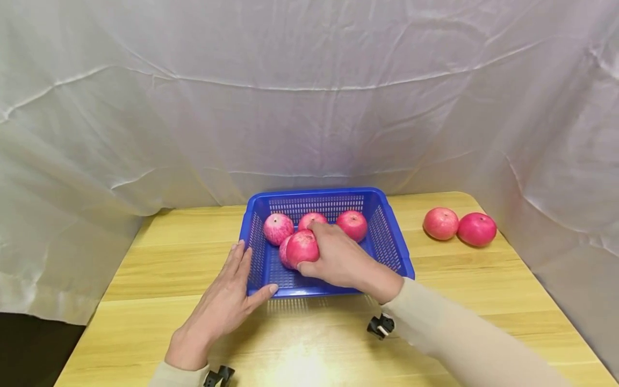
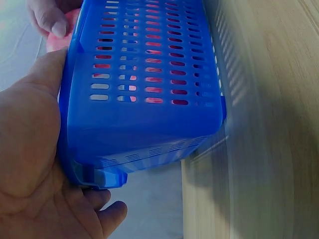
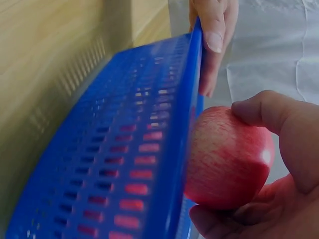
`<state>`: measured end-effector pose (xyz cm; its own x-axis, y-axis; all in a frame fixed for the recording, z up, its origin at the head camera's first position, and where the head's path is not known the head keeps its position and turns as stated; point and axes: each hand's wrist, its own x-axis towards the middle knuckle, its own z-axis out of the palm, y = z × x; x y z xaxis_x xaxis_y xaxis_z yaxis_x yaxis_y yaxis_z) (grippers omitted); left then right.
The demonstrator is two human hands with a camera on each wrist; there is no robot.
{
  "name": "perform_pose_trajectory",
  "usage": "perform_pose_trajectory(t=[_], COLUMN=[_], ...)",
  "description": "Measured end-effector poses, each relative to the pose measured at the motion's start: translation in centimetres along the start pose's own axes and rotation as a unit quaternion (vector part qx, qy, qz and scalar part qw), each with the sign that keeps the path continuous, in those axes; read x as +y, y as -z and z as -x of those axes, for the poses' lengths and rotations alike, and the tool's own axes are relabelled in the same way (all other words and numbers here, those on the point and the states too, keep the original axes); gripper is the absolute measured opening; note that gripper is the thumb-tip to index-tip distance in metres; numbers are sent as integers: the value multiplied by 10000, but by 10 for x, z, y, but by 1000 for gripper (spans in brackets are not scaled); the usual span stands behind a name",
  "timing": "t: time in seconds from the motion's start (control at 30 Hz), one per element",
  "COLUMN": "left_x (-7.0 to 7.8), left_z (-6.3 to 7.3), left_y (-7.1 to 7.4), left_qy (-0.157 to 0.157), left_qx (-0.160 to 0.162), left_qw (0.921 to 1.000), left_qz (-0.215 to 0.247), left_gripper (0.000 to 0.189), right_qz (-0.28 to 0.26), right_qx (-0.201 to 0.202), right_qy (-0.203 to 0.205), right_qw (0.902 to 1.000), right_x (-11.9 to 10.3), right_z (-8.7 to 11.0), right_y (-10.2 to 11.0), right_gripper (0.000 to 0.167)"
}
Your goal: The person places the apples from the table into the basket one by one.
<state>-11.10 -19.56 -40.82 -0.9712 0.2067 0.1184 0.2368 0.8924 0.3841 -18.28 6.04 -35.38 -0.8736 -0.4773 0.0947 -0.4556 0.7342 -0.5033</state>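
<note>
A blue plastic basket [image 1: 309, 293] with slotted walls stands on the table and contains several red apples, among them a streaked one [image 1: 278, 228] at the left and another [image 1: 352, 224] at the right. Over the basket, my right hand [image 1: 338, 258] grips an apple [image 1: 302, 248] between thumb and fingers. The same apple [image 3: 229, 159] shows beside the basket's rim in the right wrist view. At the near left corner, my left hand [image 1: 224, 298] rests against the rim with straight fingers, its thumb reaching over the front edge. The held apple partly hides another one below it.
Two more red apples, one paler [image 1: 440, 223] and one deeper in colour [image 1: 476, 229], lie side by side on the wooden table [image 1: 184, 252] to the right of the basket. A pale cloth [image 1: 309, 107] hangs behind the table and along its sides.
</note>
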Motion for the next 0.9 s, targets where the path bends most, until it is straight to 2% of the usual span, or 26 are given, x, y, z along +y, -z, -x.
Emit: perform_pose_trajectory(t=[0.1,0.37,0.63,0.8,0.9], left_x=[0,0,0,-1,-1], left_z=[0,1,1,1,0], left_y=[0,0,0,0,0], left_qy=[-10,-58,-136,-110,-103], left_qx=[7,12,55,12,-6], left_qw=[10000,10000,9999,9999,9999], left_qz=[-2,14,23,31,42], left_gripper=[104,103,101,103,105], right_qz=[-45,-165,199,348,546], right_qx=[-151,-472,-693,-838,-933], right_qy=[51,256,228,327,470], right_qw=[9999,9984,9971,9953,9930], right_x=[-6,-14,-21,-24,-25], right_z=[-3,-14,-23,-29,-33], right_y=[-6,-23,-34,-38,-41], right_gripper=[83,66,70,74,71])
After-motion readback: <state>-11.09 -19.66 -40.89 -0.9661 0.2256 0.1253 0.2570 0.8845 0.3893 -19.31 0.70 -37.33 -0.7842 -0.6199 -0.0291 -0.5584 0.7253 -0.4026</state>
